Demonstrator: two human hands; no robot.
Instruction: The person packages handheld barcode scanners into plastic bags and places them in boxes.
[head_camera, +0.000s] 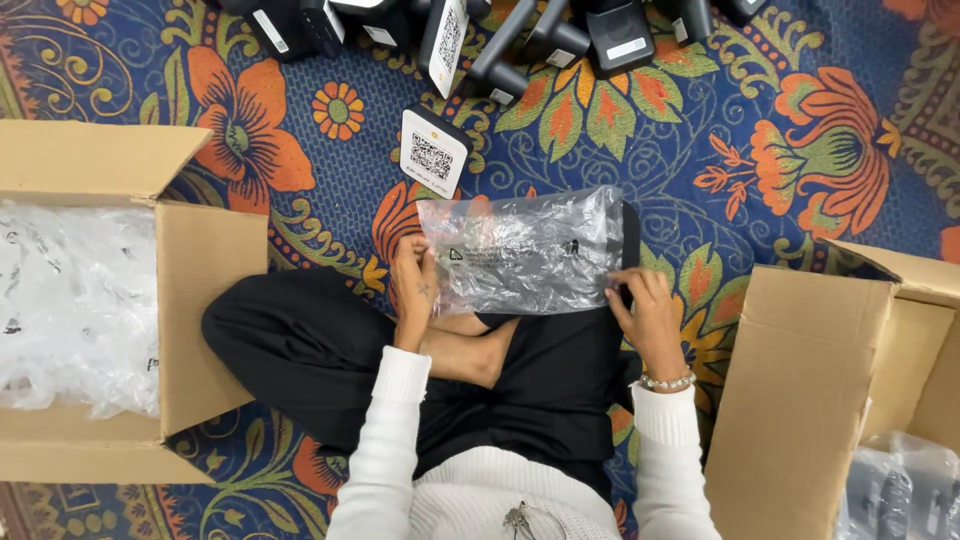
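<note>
White knit sleeves (385, 450) run down from the camera to both hands, over crossed legs in black trousers (330, 345).

Left hand (415, 285): fingers curled on the left edge of a clear plastic bag (520, 250), pinching the film. Right hand (645, 310): fingertips pressed on the bag's right end, where a black device (629, 235) shows as a dark strip at the mouth; bead bracelet (667, 382) at the wrist. Whether this hand grips the device or only the film cannot be told.

Bag lies stretched flat between the two hands, above the knees, crinkled, with small printed marks on it.

Beyond the left hand, on the patterned carpet (800, 110): one white-faced stand with a square code panel (432, 152). Farther off, a heap of black devices (560, 35) of the same sort.

Out from the left hand: an open cardboard box (200, 290) full of loose clear bags. Out from the right hand: a second cardboard box (800, 400), bagged items just visible in its corner.

Judgement: bagging step in hand, device mostly inside the film. Next move would call for a firm hold on the bag's closed end while the right hand works the open end.
</note>
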